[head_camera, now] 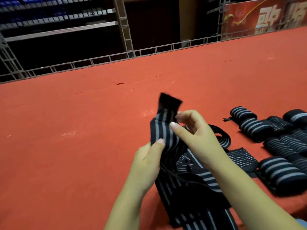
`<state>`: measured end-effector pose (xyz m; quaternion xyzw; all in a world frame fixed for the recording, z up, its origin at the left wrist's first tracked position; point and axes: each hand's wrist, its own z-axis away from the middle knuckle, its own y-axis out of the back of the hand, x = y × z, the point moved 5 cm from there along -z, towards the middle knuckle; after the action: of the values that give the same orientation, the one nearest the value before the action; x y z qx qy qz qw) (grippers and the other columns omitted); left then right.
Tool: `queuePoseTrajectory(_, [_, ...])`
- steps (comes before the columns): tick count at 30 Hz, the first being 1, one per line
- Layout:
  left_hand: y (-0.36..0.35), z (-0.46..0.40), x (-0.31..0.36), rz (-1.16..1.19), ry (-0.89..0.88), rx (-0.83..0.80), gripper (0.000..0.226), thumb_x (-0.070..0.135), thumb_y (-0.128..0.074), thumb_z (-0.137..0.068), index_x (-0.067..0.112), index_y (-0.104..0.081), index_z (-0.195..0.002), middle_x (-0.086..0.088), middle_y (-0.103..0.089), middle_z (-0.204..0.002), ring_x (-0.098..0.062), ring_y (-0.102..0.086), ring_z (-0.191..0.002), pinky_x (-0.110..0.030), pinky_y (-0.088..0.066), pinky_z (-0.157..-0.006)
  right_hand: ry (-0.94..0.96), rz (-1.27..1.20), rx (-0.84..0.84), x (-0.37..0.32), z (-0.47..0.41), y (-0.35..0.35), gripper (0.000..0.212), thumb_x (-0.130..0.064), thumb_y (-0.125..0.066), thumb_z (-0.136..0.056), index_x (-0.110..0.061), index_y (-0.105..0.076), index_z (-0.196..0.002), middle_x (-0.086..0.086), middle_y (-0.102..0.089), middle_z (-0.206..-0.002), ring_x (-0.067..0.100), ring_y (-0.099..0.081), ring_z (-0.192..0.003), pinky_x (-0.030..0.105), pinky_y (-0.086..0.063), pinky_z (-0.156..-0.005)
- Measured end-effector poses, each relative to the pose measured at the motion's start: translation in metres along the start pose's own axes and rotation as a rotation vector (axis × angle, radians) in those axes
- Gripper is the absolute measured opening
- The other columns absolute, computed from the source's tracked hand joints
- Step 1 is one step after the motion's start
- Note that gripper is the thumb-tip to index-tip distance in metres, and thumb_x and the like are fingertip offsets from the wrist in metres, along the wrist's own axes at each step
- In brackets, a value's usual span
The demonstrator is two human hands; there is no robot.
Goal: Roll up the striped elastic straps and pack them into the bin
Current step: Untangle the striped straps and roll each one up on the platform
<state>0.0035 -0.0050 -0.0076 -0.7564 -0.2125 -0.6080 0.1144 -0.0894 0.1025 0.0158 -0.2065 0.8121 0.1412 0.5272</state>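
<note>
Both hands (149, 156) (196, 135) pinch strap (166, 130) end, rolls (280, 146) R.

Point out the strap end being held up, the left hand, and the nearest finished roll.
Strap end (169, 101): head view, on the plain black tab above the stripes.
Left hand (146, 161): head view, on the back of the hand.
Nearest finished roll (282, 171): head view, on its striped side, lower right.

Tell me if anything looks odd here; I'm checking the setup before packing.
No bin shows in this view. Rolled straps lie loose on the red cloth, and a slit shows in the cloth farther back. Both hands hold one unrolled strap.
</note>
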Motion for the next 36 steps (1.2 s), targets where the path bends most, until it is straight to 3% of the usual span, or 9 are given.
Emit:
queuePoseTrajectory(9, [-0.001, -0.002, -0.006, -0.015, 0.034, -0.077, 0.049, 0.041, -0.044, -0.086, 0.005, -0.073, -0.102, -0.002, -0.076, -0.104, -0.018, -0.069, -0.106, -0.027, -0.054, -0.087, -0.070, -0.318, 0.007, -0.011, -0.017, 0.011, 0.040, -0.015, -0.073, -0.081, -0.022, -0.055, -0.116, -0.002, -0.066, -0.072, 0.016, -0.062, -0.070, 0.033, -0.049, -0.072])
queuePoseTrajectory(12, [0.002, -0.004, -0.011, -0.040, 0.062, -0.047, 0.064, 0.068, -0.047, -0.083, 0.011, -0.073, -0.096, -0.001, -0.075, -0.104, -0.016, -0.070, -0.103, -0.041, -0.052, -0.095, -0.113, -0.462, 0.021, -0.011, -0.016, 0.014, 0.054, -0.014, -0.069, -0.072, -0.017, -0.055, -0.124, -0.004, -0.065, -0.065, 0.004, -0.059, -0.051, 0.014, -0.046, -0.052])
queuePoseTrajectory(15, [0.009, -0.006, -0.013, 0.059, 0.088, 0.054, 0.081, 0.087, -0.039, -0.071, 0.020, -0.080, -0.090, -0.005, -0.077, -0.101, -0.015, -0.071, -0.098, -0.041, -0.053, -0.088, -0.108, -0.511, 0.041, -0.008, -0.015, 0.022, 0.043, -0.021, -0.075, -0.063, -0.021, -0.065, -0.105, 0.000, -0.065, -0.075, 0.010, -0.062, -0.066, 0.019, -0.048, -0.064])
queuePoseTrajectory(19, [0.020, -0.006, -0.008, 0.130, 0.049, 0.274, 0.043, 0.058, -0.054, -0.088, 0.026, -0.081, -0.081, -0.001, -0.078, -0.094, -0.016, -0.072, -0.094, -0.043, -0.053, -0.092, -0.115, -0.549, 0.092, -0.006, -0.009, 0.030, 0.006, -0.008, -0.062, -0.078, -0.012, -0.062, -0.083, -0.005, -0.067, -0.064, 0.005, -0.062, -0.055, 0.015, -0.047, -0.052])
queuePoseTrajectory(21, [0.027, -0.005, -0.007, 0.082, 0.005, 0.389, 0.021, 0.024, -0.062, -0.094, 0.023, -0.080, -0.082, 0.002, -0.078, -0.092, -0.018, -0.071, -0.096, -0.042, -0.054, -0.093, -0.100, -0.535, 0.179, -0.007, -0.005, 0.036, 0.012, -0.007, -0.057, -0.088, -0.012, -0.060, -0.078, -0.005, -0.062, -0.057, 0.005, -0.057, -0.046, 0.015, -0.045, -0.043])
queuePoseTrajectory(24, [0.036, -0.004, -0.004, 0.108, -0.021, 0.450, 0.023, 0.005, -0.064, -0.092, 0.026, -0.072, -0.095, 0.004, -0.076, -0.085, -0.016, -0.068, -0.087, -0.031, -0.053, -0.081, -0.076, -0.435, 0.237, -0.011, 0.001, 0.046, 0.020, -0.011, -0.056, -0.093, -0.013, -0.058, -0.073, -0.005, -0.057, -0.052, 0.007, -0.052, -0.042, 0.018, -0.044, -0.041])
queuePoseTrajectory(29, [0.017, -0.005, -0.009, 0.196, 0.063, 0.246, 0.053, -0.005, -0.062, -0.090, 0.035, -0.051, -0.123, -0.006, -0.071, -0.086, -0.020, -0.067, -0.079, -0.033, -0.054, -0.073, -0.069, -0.357, 0.066, -0.006, 0.006, 0.023, 0.012, -0.007, -0.058, -0.091, -0.015, -0.067, -0.089, 0.006, -0.068, -0.079, 0.020, -0.064, -0.073, 0.031, -0.053, -0.070])
queuePoseTrajectory(32, [0.004, -0.002, -0.002, 0.210, 0.045, 0.166, 0.031, -0.009, -0.056, -0.091, 0.017, -0.069, -0.102, -0.005, -0.075, -0.091, -0.019, -0.068, -0.087, -0.033, -0.055, -0.078, -0.115, -0.309, 0.026, 0.000, 0.015, 0.009, 0.005, -0.008, -0.059, -0.091, -0.009, -0.064, -0.089, 0.008, -0.067, -0.075, 0.020, -0.065, -0.070, 0.031, -0.053, -0.067])
queuePoseTrajectory(36, [0.002, 0.003, 0.003, 0.200, 0.007, 0.145, 0.018, 0.018, -0.059, -0.094, 0.019, -0.075, -0.086, -0.009, -0.074, -0.088, -0.021, -0.067, -0.083, -0.037, -0.053, -0.076, -0.113, -0.252, 0.050, 0.001, 0.023, 0.001, 0.013, -0.030, -0.067, -0.082, -0.017, -0.067, -0.080, 0.004, -0.068, -0.069, 0.018, -0.065, -0.066, 0.034, -0.053, -0.065])
